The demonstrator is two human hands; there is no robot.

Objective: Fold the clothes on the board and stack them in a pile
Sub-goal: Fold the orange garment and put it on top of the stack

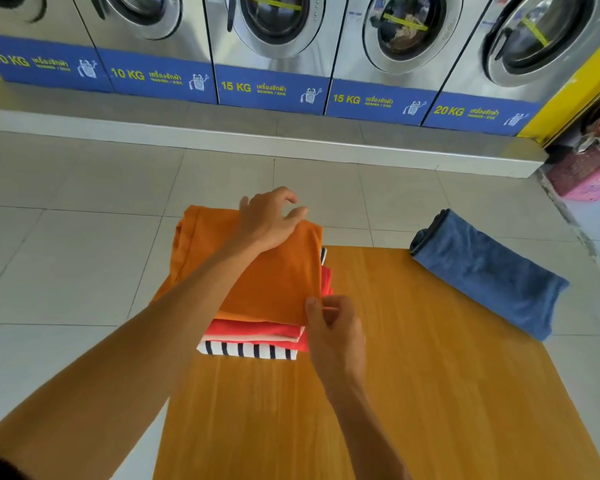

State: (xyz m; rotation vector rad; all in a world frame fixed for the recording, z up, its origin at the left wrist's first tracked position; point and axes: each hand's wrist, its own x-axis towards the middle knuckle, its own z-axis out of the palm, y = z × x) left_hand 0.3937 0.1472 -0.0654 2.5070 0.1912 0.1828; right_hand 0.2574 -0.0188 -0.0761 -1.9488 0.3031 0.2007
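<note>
A folded orange garment (278, 278) lies on top of a pile at the left edge of the wooden board (413, 375). Under it I see a red garment (257, 329), a pale one and a navy-and-white striped one (246, 350). My left hand (272, 220) rests flat on the far end of the orange garment, fingers spread. My right hand (333, 327) pinches the near right corner of the orange garment. A folded blue garment (489, 271) lies apart at the board's far right corner, partly over the edge.
A row of steel front-loading washers (274, 29) with blue labels stands on a raised grey step (257, 133) across the back. A pink basket (586, 174) with clothes sits on the floor at the far right. Light tiled floor (84, 254) surrounds the board.
</note>
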